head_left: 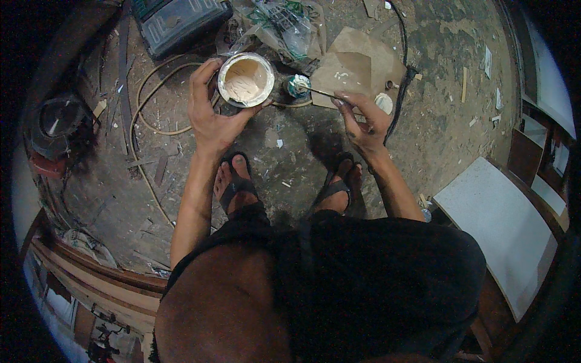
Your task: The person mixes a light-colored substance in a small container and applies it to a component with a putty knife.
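Note:
My left hand (212,118) is wrapped around a round tub (270,75), tilted so that the cream-coloured paste inside shows. Paste is smeared over its pale rim. Between the thumb and fingers of my right hand (366,124) is a thin dark stick (325,92). Its far end reaches over a small blue-green container (290,91) with white paste on top, just right of the tub. Whether the stick touches that container I cannot tell. Brown cardboard (348,75) with white smears lies beyond my right hand, and a round white lid (384,103) is beside my fingers.
A dark toolbox (181,27) and a crumpled plastic bag (284,30) lie at the back. A tan hose (142,109) loops across the littered floor; a black cable (402,91) runs at right. A power tool (60,130) sits left, a white panel (499,230) right.

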Tool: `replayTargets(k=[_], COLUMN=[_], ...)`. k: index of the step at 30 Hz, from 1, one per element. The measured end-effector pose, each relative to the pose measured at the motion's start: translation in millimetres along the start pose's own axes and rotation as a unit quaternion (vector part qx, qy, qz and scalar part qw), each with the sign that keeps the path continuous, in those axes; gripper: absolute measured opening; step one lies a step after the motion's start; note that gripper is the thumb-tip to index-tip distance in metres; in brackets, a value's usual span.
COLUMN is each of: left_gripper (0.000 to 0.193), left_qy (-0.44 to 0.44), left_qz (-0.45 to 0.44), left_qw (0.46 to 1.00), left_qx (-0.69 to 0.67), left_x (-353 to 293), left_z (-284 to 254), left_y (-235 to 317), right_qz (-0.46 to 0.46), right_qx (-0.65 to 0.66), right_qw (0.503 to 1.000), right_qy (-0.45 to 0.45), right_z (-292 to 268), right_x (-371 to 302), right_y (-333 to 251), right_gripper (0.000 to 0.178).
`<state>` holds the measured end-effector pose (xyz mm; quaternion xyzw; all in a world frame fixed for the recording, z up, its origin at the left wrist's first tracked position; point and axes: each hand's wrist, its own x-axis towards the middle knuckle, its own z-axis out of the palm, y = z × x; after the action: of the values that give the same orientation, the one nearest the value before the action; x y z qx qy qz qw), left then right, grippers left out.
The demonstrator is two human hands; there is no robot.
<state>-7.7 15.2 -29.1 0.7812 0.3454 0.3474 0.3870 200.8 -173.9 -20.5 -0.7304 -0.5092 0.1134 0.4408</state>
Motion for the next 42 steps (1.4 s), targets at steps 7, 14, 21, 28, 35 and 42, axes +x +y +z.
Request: replayTargets(k=[7,14,21,28,35,42], left_gripper=[0.085,0.091,0.085,0.085,0.085,0.086], left_qy=[-0.002,-0.014,0.005,0.008,0.011,0.010], left_qz=[0.012,-0.008,0.004,0.011,0.030,0.023], left_qw=[1.000,1.000,1.000,1.000,0.999,0.999], left_qx=[0.010,0.006,0.006,0.024,0.037,0.024], left_x=[4,1,1,1,2,3], left_z=[-2,-2,-1,-2,-4,-3], left_y=[5,2,1,3,4,8], right_qz=[0.002,0.009,0.016,0.021,0.001,-0.006], right_qx=[0.018,0.015,-0.009,-0.004,-0.014,-0.010], right_qw=[1.000,1.000,1.000,1.000,1.000,1.000], right_qy=[0.025,0.011,0.002,0.007,0.023,0.017], right_z=[-3,-4,-1,-1,-3,-7], right_x=[8,5,5,6,9,7], right_y=[-9,-10,-9,-9,-13,-17], right_gripper=[0.026,0.023,0.023,0.024,0.023,0.024])
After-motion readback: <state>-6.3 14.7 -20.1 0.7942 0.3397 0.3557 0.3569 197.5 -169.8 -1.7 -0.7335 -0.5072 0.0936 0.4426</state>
